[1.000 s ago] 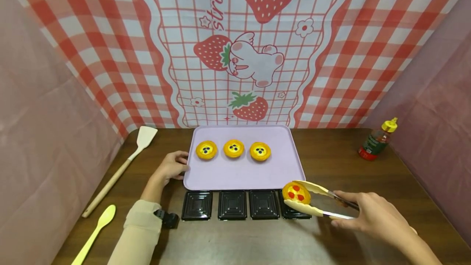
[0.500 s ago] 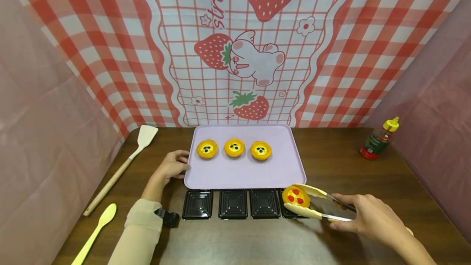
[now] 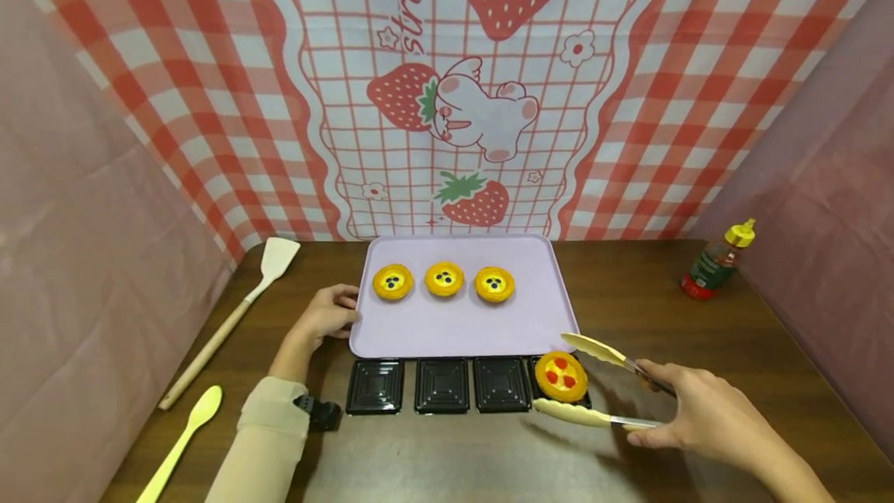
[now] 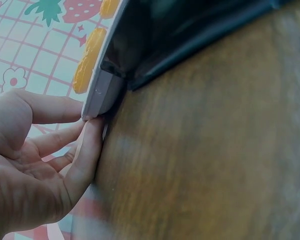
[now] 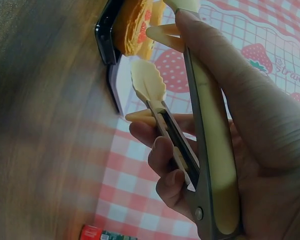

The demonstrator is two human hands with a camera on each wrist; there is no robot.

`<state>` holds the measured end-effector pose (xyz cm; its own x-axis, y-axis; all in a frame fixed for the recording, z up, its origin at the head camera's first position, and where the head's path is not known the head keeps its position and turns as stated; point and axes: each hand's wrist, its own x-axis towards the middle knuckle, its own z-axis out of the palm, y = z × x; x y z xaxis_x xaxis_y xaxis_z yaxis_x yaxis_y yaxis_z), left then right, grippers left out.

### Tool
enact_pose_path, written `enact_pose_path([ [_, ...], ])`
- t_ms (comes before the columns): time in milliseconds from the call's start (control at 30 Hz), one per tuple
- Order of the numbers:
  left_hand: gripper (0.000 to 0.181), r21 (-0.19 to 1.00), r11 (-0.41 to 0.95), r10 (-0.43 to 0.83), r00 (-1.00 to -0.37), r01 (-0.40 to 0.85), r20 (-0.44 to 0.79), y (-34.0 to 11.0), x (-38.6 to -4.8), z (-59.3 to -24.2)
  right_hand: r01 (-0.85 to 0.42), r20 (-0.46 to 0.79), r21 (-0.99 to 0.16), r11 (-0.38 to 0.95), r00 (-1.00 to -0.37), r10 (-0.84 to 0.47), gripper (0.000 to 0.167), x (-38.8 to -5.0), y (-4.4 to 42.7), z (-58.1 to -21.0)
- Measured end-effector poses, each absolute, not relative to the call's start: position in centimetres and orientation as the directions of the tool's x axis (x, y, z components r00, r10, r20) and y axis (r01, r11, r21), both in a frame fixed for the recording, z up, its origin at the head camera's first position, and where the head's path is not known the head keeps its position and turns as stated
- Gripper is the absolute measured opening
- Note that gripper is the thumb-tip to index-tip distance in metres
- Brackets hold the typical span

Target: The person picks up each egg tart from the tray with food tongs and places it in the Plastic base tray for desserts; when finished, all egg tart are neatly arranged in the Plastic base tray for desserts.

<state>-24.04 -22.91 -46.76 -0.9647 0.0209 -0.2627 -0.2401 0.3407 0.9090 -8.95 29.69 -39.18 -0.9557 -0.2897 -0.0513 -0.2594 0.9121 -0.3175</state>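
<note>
Tongs [image 3: 590, 414] held in the right hand [image 3: 705, 414], arms gripped between thumb and fingers, tips spread apart right of centre in the lower frame. Saw one tip above and one below the red-topped tart [image 3: 561, 376], both apart from the crust. Found that tart sitting in the last base [image 3: 584, 402], at the right end of the row. Could not tell touch from overlap between upper tip and corner of the tray [image 3: 461, 330]. Saw the left hand [image 3: 330, 313], left of centre, pinching the tray's left edge. Noted the tray's lower edge just beside the bases [image 3: 501, 386], gaps between bases narrowing towards the right, and a broad stretch of wood between tray and bottle [image 3: 714, 268] at middle right.

Saw a dark brown table [image 3: 635, 286] beneath, a red-and-white checked cloth [image 3: 608, 123] with strawberries filling the upper frame, and pink cloth [image 3: 84, 200] along both side margins.

Counted four black bases in a line, one tart with three red pieces, and three tarts [image 3: 444, 279] with dark blue dots in a row across the tray. Counted also one pair of tongs, one spatula [image 3: 216, 340] slanting at left, one yellow spoon [image 3: 183, 443] at lower left, and one yellow-capped bottle at right.
</note>
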Motion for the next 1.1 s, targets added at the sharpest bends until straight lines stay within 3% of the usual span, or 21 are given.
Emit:
enact_pose_path([
  [600, 0.055, 0.91, 0.332, 0.011, -0.964, -0.248, -0.267, -23.1, -24.0, -46.8, -0.306, 0.072, -0.317, 0.898, -0.952, -0.298, 0.099, -10.0, 29.3, -37.8],
  [1100, 0.053, 0.919, 0.31, 0.002, -0.966, -0.244, -0.257, -22.7, -23.9, -47.0, -0.342, 0.136, -0.381, 0.859, -0.94, -0.314, 0.099, -16.9, 27.1, -37.0],
])
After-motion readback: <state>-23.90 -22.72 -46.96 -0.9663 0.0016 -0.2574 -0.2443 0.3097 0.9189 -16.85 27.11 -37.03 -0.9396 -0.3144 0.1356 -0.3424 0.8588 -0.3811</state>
